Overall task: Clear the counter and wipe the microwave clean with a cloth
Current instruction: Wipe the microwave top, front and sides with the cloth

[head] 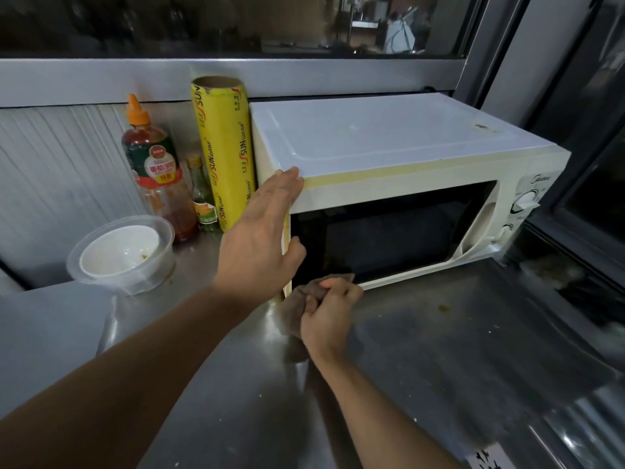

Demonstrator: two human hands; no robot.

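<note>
A brown cloth (306, 297) is bunched and gripped in the curled fingers of the right hand (329, 314), and is pressed against the lower left corner of the microwave (389, 184) door, just above the steel counter (439, 350). The left hand (263, 238) is laid flat against the microwave's left front edge, its fingers straight and holding nothing, with the fingertips reaching the top corner and the thumb touching the dark door glass; the appliance seems to be steadied by it. To the left of the microwave, a yellow roll of cling wrap (225, 154) is stood upright just beside it, then a small bottle (201, 194), a red sauce bottle (154, 167), and a clear plastic container (121, 253) with a white bowl nested inside. Wiping of the door appears to be the step in hand. Next, the cloth would probably need to be swept across the door towards the control dials (526, 201), while the counter items remain to be cleared.
</note>
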